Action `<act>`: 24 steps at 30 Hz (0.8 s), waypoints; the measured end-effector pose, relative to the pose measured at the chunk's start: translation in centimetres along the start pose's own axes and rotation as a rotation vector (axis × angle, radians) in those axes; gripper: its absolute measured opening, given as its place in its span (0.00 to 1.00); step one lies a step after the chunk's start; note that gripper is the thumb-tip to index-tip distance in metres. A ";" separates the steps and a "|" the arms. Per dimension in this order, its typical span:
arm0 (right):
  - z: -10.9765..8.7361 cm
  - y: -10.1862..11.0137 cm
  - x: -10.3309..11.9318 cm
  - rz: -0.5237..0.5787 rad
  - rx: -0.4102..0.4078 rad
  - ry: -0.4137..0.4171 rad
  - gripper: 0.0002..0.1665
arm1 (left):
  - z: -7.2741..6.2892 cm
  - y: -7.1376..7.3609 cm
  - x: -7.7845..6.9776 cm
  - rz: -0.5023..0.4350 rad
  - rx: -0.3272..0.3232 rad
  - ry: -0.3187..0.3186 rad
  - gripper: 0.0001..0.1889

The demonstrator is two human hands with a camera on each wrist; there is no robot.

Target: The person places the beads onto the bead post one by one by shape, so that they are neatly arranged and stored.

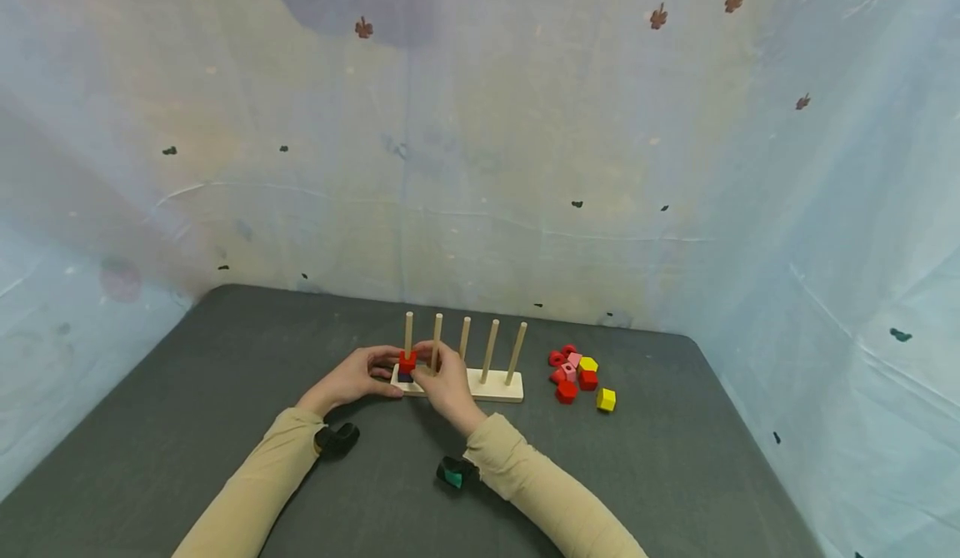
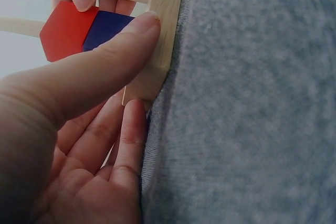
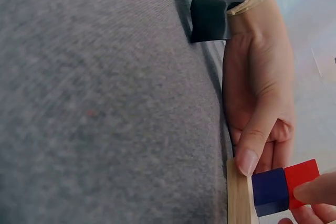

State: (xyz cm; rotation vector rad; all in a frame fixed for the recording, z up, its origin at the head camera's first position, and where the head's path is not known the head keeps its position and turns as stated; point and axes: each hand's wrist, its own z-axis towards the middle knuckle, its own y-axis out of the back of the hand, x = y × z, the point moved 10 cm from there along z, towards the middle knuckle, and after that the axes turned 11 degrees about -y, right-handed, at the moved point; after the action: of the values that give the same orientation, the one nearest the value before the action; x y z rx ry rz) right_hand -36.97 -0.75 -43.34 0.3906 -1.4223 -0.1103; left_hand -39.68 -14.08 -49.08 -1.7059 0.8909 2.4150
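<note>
Head view shows a dark gray tabletop (image 1: pixel 187 450) with a pale, shiny sheet (image 1: pixel 480 125) standing up behind it and along both sides. The sheet has creases and small brown and dark leaf marks on it. On the tabletop sits a wooden stand (image 1: pixel 497 387) with five thin pegs (image 1: pixel 491 351) in a row. A dark blue block (image 1: pixel 405 377) is low on the peg at the left end, next to the stand's flat base, and a red block (image 1: pixel 407 361) sits right on top of it, around the same peg.

The left hand (image 1: pixel 358 381) is curled around the left end of the stand and grips it, with its thumb on the front edge. The right hand (image 1: pixel 448 385) pinches the red block between its thumb and fingers. To the right of the stand lies a little bunch of red, pink and yellow pieces (image 1: pixel 570 371), with one yellow block (image 1: pixel 606 400) just beside it.
</note>
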 end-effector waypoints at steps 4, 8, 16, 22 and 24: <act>-0.3 0.4 0.0 -0.005 -0.011 0.017 0.25 | 0.1 0.0 -0.1 0.007 -0.006 0.004 0.40; -0.9 0.7 0.1 0.001 0.005 0.028 0.30 | 0.1 0.2 -0.2 0.020 -0.019 0.010 0.40; -3.1 2.0 0.6 -0.063 0.031 0.041 0.34 | 0.1 0.1 -0.2 0.046 -0.023 0.015 0.39; -4.6 3.6 0.9 -0.093 0.073 0.089 0.36 | 0.2 0.2 0.2 0.069 -0.022 0.012 0.39; -5.2 4.4 1.5 -0.087 0.088 0.098 0.36 | 0.3 0.1 0.3 0.074 -0.018 0.012 0.40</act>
State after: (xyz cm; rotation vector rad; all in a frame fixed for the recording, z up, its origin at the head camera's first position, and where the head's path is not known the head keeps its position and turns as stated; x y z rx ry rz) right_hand -32.38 3.94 -40.94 0.5237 -1.3164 -0.0977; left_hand -40.06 -14.14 -49.21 -1.7261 0.9526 2.4689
